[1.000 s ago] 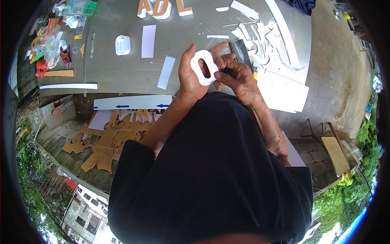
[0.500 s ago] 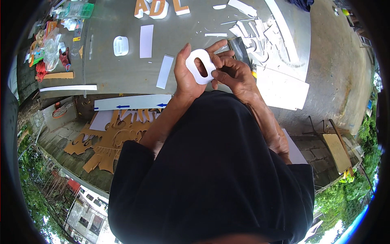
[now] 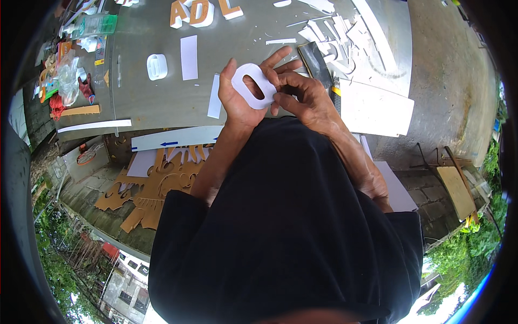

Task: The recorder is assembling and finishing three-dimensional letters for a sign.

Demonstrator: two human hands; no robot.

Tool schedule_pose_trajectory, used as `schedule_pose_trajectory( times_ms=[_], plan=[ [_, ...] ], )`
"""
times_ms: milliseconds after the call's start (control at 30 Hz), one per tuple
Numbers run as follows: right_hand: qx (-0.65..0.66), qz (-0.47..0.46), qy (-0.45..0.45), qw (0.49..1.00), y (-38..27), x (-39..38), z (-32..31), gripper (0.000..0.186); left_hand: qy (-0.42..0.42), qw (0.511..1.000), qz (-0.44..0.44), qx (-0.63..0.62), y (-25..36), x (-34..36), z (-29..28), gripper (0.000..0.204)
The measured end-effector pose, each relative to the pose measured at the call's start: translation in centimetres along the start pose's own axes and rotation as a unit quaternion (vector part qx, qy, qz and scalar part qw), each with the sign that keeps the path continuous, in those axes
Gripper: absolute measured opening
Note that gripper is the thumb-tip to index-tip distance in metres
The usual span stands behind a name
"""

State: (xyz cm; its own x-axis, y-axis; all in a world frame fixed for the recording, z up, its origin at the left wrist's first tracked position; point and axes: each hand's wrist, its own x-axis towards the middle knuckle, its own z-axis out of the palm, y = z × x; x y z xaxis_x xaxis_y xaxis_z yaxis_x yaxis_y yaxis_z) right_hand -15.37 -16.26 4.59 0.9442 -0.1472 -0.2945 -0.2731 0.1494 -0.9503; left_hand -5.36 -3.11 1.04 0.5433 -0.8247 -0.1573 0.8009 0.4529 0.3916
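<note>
Head camera looks down on a grey table, and both hands are raised over its near edge. A white foam ring, oval with a slot through its middle, sits between them, above the table's near edge and just ahead of the person's black shirt. The left hand cups the ring from behind and below, thumb up along its left side and fingers spread out behind its top right. The right hand pinches the ring's right edge, fingertips closed on it, so both hands are clamped on the ring.

Farther back on the table, near its far edge, stand cut-out letters with brown faces and white sides. To the left of the ring on the table lie a white paper strip and, beyond it, a small white foam block. Another narrow white strip lies just left of the left hand. At the table's right end is a heap of white foam offcuts, with a large white sheet nearer the person. At the table's left end sits a clutter of plastic bags and small tools. Below the table's near edge lie brown cardboard cut-outs and a long white board.
</note>
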Motion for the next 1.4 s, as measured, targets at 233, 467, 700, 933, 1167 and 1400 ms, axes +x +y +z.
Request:
schedule_pose_trajectory(
  times_ms=[233,467,700,933,1167,1400],
  plan=[
    [-0.094,-0.01,0.028,0.995,-1.2,0.3,0.4,0.026,0.041,0.996,0.01,0.072,-0.1,-0.1,0.3,0.076],
    [-0.338,-0.095,0.099,0.931,2.6,0.0,-1.5,0.038,0.133,0.982,0.039,0.128,1.3,-0.5,-2.2,0.063],
    [-0.56,-0.058,0.007,0.826,7.6,0.1,-2.4,0.102,0.27,0.937,-0.011,0.221,1.8,-1.1,-6.6,0.036],
    [-0.586,-0.063,-0.099,0.802,7.1,1.2,-3.2,0.107,0.299,0.948,0.042,0.099,0.8,-1.0,-6.9,0.031],
    [-0.482,-0.071,-0.024,0.873,5.4,1.5,-3.5,0.095,0.204,0.972,0.065,0.093,1.0,-0.9,-6.2,0.055],
    [-0.402,-0.195,0.028,0.894,-1.4,2.7,-0.4,0.1,0.172,0.982,0.06,0.057,1.3,-0.3,-2.7,0.059]
  ],
)
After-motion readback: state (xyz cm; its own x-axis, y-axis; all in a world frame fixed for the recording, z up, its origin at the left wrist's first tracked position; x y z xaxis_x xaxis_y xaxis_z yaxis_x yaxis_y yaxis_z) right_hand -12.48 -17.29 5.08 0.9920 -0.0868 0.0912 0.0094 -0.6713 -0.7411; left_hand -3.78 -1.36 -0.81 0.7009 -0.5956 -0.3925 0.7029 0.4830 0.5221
